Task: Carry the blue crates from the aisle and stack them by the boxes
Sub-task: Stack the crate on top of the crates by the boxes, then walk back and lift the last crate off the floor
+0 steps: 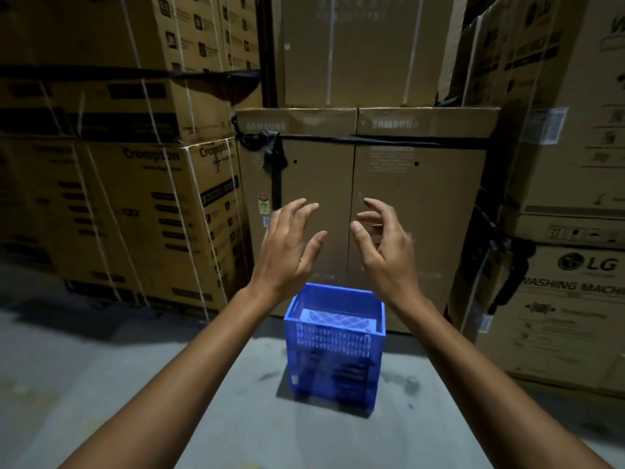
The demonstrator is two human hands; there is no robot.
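Observation:
A stack of blue perforated plastic crates [334, 346] stands on the grey concrete floor, right in front of two tall brown refrigerator boxes [372, 214]. The top crate is brightly lit and holds nothing; the lower part of the stack is in shadow, so how many crates it has is unclear. My left hand [287, 245] and my right hand [382, 245] hover side by side above the stack, palms turned toward each other, fingers spread and relaxed. Neither hand touches a crate or holds anything.
Strapped cardboard cartons [135, 198] are piled high on the left. Washing-machine boxes [558, 299] rise on the right. More boxes sit on top of the refrigerator boxes. Bare floor [101, 384] stretches toward me and to the left.

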